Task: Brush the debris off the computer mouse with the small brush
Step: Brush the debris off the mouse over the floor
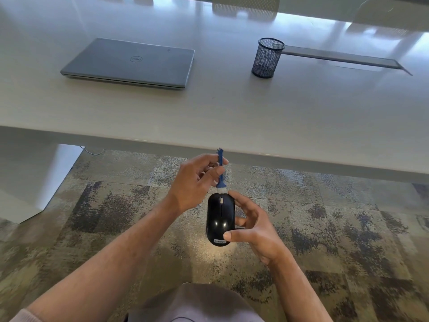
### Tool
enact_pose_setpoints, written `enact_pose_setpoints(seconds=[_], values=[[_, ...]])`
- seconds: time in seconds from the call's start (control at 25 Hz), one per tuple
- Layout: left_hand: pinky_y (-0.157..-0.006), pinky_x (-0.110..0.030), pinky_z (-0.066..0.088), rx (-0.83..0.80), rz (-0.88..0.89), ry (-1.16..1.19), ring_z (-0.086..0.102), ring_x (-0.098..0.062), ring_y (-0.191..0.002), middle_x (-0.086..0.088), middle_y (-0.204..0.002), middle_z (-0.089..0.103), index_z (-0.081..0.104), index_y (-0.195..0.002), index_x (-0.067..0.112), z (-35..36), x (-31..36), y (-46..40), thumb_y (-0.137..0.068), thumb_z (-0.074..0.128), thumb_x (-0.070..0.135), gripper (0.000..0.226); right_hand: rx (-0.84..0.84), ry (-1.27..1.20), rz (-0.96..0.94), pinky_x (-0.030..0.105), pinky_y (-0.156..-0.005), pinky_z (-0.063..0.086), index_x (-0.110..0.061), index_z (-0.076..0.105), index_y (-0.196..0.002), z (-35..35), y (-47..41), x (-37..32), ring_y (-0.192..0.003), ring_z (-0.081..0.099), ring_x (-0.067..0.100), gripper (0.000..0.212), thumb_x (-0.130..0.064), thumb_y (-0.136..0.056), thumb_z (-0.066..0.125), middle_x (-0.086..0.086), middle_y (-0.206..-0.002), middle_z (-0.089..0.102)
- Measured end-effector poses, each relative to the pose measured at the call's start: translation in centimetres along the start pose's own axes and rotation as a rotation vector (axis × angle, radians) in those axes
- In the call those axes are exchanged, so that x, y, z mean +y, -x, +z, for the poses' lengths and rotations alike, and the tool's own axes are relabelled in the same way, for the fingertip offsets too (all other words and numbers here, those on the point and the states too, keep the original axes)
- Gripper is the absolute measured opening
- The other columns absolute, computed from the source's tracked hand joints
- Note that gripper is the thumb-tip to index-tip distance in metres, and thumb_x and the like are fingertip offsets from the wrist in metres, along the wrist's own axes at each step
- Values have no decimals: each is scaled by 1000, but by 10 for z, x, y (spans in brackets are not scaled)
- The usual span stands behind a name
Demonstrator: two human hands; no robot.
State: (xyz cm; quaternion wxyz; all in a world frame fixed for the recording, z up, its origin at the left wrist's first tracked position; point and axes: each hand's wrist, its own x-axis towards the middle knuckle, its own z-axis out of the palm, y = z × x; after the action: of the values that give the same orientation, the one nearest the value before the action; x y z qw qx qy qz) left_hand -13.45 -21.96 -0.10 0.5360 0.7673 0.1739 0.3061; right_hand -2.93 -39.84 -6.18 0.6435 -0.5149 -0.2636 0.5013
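Observation:
A glossy black computer mouse is held in the air over the carpet, in front of the table edge. My right hand grips it from the right side, thumb on its rear end and a fingertip at its front. My left hand pinches the blue handle of a small brush between thumb and fingers. The brush stands nearly upright, its white bristles touching the front tip of the mouse, just above the scroll wheel.
A white table spans the view ahead, its near edge just beyond the hands. On it lie a closed grey laptop at the left and a black mesh pen cup at the right. Patterned carpet lies below.

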Motion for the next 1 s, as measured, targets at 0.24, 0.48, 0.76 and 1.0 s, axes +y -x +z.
enact_pose_setpoints(seconds=[0.24,0.48,0.76,1.0], values=[[-73,-28,58,-142,42,-45,70,-17,-85,4,-105,67,67,-116,36,1,-4,3,-95,57,45,25,-16,-13,-8,49,-82,62,-32,65,-133,-2,1,2,-109,72,39,87,7,-59,88,-1,-142,63],[-69,-17,55,-156,3,-42,69,-8,-82,6,-104,67,67,-110,47,-13,-9,8,-94,57,41,20,-16,-9,-5,48,-82,62,-30,63,-135,-2,2,4,-110,72,40,89,2,-57,90,-2,-143,62],[-68,-26,59,-78,-18,22,72,-17,-78,6,-96,70,66,-108,54,-12,-3,2,-90,60,49,19,-15,-5,-14,46,-82,61,-27,63,-136,2,-2,0,-111,72,39,90,0,-55,91,0,-144,61],[-68,-21,57,-92,17,-12,71,-14,-81,1,-102,69,64,-109,57,-7,-8,3,-94,58,47,19,-27,1,-22,48,-83,61,-27,61,-138,-1,0,0,-111,72,39,90,3,-59,89,-2,-144,61]])
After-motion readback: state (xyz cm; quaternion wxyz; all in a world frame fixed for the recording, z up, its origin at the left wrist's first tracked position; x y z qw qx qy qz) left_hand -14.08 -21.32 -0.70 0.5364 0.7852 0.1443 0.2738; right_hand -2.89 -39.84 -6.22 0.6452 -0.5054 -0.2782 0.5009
